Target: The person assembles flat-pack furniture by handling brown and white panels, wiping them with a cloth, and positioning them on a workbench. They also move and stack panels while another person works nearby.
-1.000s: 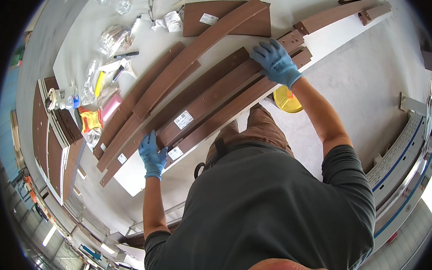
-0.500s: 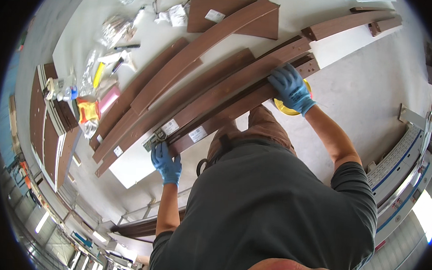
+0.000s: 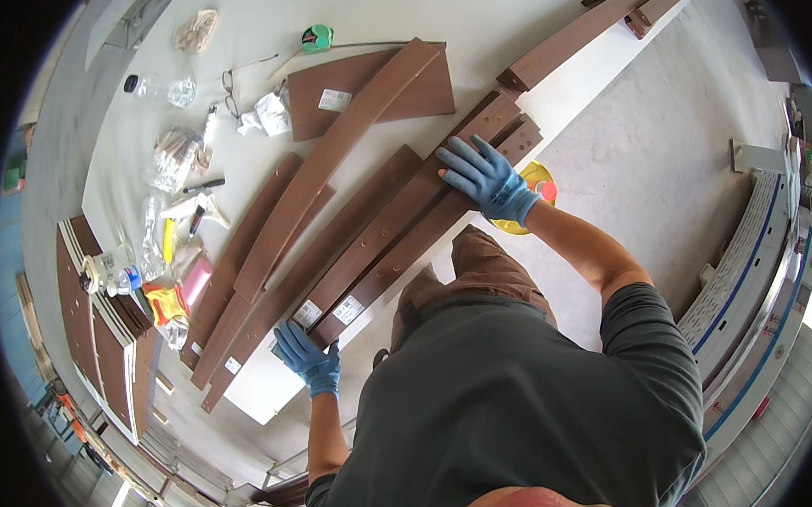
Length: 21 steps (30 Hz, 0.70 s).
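Two hands in blue gloves rest on long brown wood boards that lie side by side on a white table (image 3: 542,105). The left hand (image 3: 309,359) is at the near end of the boards (image 3: 397,244). Its fingers curl around the end of one board, right by two small white stickers (image 3: 329,312). The right hand (image 3: 483,177) is at the far end of the same boards. Its fingers are spread wide and pressed flat on top of the wood.

A long curved board (image 3: 333,162) lies across the others, a little to the left. A wide brown panel (image 3: 369,86) sits under its far end. A round yellow thing with a red cap (image 3: 530,191) shows just behind the right wrist, off the table edge.

On the left side of the table there are clear plastic bags (image 3: 172,154), a water bottle (image 3: 158,87), a black pen (image 3: 203,185) and a green tape measure (image 3: 316,38). More brown panels (image 3: 90,320) are stacked at the far left.
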Available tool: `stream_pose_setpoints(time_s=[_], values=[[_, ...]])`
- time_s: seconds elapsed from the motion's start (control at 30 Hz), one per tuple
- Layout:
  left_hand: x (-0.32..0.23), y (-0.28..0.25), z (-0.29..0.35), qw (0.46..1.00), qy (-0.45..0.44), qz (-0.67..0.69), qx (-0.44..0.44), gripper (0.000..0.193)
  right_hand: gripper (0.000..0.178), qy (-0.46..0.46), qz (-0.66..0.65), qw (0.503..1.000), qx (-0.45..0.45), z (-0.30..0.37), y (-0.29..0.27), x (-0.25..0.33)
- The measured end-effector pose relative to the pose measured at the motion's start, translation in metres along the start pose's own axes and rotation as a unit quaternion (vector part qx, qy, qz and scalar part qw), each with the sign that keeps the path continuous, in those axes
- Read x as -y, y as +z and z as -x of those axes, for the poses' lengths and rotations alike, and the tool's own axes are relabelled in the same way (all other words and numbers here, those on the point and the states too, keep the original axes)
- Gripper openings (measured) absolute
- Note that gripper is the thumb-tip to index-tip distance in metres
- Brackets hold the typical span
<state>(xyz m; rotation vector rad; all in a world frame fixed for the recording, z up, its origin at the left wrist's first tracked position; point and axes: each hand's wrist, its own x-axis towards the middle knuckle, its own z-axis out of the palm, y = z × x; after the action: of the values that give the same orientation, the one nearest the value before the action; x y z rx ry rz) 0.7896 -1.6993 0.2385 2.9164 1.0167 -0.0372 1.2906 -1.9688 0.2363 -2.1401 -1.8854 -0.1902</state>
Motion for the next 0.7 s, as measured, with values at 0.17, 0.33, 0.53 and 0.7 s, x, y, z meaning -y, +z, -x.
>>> stream_pose_setpoints(time_s=[0.17,0.33,0.53,0.7], values=[[-0.048,-0.042,-0.034,0.99,0.136,0.019,-0.038,0.103,0.091,0.013,-0.002,1.0,-0.007,-0.008,-0.003,-0.011],[-0.177,-0.102,-0.163,0.972,0.1,0.207,-0.043,0.085,0.113,0.072,-0.14,0.987,-0.029,0.013,-0.032,-0.024],[-0.419,-0.069,-0.353,0.915,0.27,0.295,-0.061,0.09,0.074,0.277,-0.079,0.948,-0.137,0.059,-0.06,-0.047],[-0.579,-0.019,-0.405,0.932,0.319,0.17,0.031,0.106,0.063,0.389,-0.093,0.892,-0.211,0.099,-0.058,-0.062]])
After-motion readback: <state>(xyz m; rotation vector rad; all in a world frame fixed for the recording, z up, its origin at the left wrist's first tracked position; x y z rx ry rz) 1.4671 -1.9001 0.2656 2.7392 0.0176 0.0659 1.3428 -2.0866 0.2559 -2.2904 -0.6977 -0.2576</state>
